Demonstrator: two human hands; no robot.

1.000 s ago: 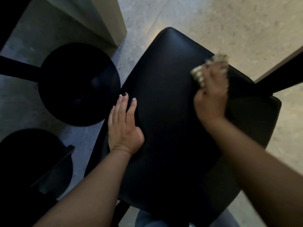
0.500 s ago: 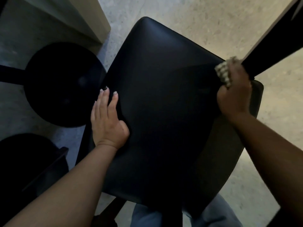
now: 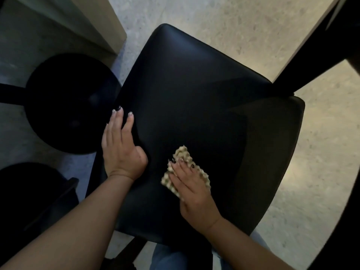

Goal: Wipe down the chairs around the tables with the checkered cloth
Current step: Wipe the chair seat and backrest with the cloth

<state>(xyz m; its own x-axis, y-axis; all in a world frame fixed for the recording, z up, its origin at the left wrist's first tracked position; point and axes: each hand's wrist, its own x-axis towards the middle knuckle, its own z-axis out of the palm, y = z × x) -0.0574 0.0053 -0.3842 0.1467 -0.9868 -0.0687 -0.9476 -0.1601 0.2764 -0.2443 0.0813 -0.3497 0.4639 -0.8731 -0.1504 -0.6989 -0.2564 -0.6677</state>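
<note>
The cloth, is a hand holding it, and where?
The right hand presses the checkered cloth flat on the chair seat, straight fingers across its middle. No curled grip shows. The left hand just rests on the seat's edge.

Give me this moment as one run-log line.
step: wiping seat | right hand: flat on crumpled beige checkered cloth, near seat edge | left hand: flat on black padded chair seat, left edge
</note>
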